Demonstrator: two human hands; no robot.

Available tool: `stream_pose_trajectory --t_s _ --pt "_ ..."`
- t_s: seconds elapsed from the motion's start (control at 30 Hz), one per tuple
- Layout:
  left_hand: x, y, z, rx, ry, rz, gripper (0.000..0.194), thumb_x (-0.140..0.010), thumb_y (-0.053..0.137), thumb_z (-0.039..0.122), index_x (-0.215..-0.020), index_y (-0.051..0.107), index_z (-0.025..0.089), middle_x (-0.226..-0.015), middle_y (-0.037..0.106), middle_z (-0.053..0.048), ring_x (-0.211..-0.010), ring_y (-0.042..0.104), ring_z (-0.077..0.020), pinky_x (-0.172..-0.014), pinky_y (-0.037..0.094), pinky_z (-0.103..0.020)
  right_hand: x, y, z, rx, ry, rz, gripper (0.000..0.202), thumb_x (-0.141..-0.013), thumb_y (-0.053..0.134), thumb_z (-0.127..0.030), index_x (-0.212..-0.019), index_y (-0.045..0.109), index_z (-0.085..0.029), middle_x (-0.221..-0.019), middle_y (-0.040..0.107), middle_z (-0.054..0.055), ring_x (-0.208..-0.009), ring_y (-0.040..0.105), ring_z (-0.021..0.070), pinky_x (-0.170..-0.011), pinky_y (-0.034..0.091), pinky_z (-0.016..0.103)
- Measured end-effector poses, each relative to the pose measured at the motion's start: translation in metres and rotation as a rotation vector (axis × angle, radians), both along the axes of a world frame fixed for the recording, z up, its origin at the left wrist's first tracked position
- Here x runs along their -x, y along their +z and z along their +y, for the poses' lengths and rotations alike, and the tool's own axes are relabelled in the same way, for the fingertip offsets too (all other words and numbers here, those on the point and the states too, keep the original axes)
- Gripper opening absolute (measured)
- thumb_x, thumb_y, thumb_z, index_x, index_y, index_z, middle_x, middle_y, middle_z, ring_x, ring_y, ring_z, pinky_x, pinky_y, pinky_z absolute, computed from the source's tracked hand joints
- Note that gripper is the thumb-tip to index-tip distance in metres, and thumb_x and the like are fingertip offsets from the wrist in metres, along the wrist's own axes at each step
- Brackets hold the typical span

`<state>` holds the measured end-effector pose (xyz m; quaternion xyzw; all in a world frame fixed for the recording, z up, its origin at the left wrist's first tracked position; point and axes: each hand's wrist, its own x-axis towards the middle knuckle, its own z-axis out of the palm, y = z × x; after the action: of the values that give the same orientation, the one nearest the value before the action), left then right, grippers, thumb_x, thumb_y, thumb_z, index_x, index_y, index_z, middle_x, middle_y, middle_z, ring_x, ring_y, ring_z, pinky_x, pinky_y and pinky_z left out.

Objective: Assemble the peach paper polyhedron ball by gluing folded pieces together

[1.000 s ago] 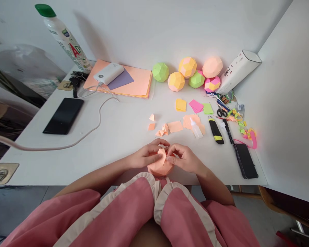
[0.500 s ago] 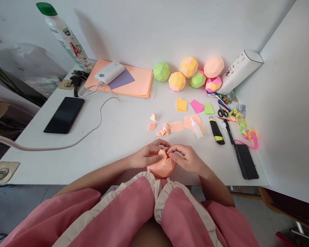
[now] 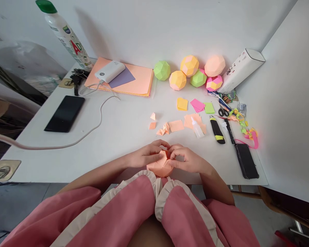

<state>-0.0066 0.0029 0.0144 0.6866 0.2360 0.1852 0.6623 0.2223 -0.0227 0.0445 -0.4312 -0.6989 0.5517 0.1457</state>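
Observation:
A peach folded-paper ball (image 3: 159, 168), with an opening at its top, is between my hands at the table's front edge. My left hand (image 3: 149, 153) grips its left and upper side, fingers curled over the far rim. From the right, my right hand (image 3: 184, 158) pinches the edge of the opening between thumb and fingers. Fingertips of both hands almost meet behind the ball and are partly hidden. Just beyond lie folded peach paper pieces (image 3: 163, 129), a peach paper slip (image 3: 176, 126) and a small white glue bottle (image 3: 197, 128) on more peach slips.
Finished paper balls (image 3: 177, 80) in several colours line the wall. Yellow (image 3: 182, 104), pink (image 3: 197, 105) and green slips (image 3: 209, 108) lie mid-table. At right are a utility knife (image 3: 217, 130), scissors (image 3: 223, 112) and a black case (image 3: 246, 161); at left, a phone (image 3: 65, 114) and cable (image 3: 92, 129).
My right thumb and fingers have shifted slightly on the ball's right side, and the ball has tilted a little. The left hand keeps nearly the same hold.

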Motion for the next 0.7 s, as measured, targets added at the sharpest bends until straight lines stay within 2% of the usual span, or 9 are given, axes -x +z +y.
stream_pose_trajectory --t_s 0.23,0.53,0.63,0.7 --pt "0.0 -0.0044 -0.0016 -0.049 0.016 0.003 0.041 -0.096 0.045 0.049 -0.086 0.07 0.018 -0.121 0.053 -0.011 -0.12 0.051 -0.0271 -0.103 0.044 -0.04 0.0012 -0.0052 -0.0015 0.075 -0.013 0.033 0.019 -0.082 0.067 -0.036 -0.071 0.061 -0.021 -0.11 0.063 0.008 -0.119 0.055 0.0249 -0.103 0.043 0.046" --pt "-0.0004 0.0011 -0.0008 -0.047 0.026 0.026 0.044 -0.095 0.045 0.053 -0.087 0.07 0.018 -0.122 0.053 -0.01 -0.119 0.053 -0.0254 -0.104 0.044 -0.039 0.0041 -0.0074 -0.0007 0.101 -0.04 0.098 0.017 -0.08 0.069 -0.032 -0.069 0.062 -0.02 -0.112 0.064 0.007 -0.12 0.054 0.0242 -0.103 0.042 0.043" --pt "0.0008 0.0029 -0.0006 -0.072 0.018 0.044 0.043 -0.095 0.045 0.053 -0.086 0.068 0.018 -0.123 0.053 -0.01 -0.118 0.054 -0.0254 -0.103 0.045 -0.04 0.004 -0.006 -0.0001 0.099 -0.03 0.143 0.019 -0.081 0.069 -0.033 -0.069 0.061 -0.02 -0.107 0.066 0.006 -0.115 0.058 0.0234 -0.1 0.044 0.041" --pt "0.0025 0.0021 -0.0002 -0.105 0.099 0.07 0.041 -0.094 0.045 0.054 -0.089 0.065 0.019 -0.129 0.049 -0.011 -0.123 0.051 -0.0267 -0.106 0.043 -0.042 0.004 -0.0054 0.0001 0.103 -0.054 0.161 0.02 -0.082 0.067 -0.034 -0.07 0.061 -0.019 -0.102 0.067 0.006 -0.106 0.061 0.022 -0.094 0.047 0.039"
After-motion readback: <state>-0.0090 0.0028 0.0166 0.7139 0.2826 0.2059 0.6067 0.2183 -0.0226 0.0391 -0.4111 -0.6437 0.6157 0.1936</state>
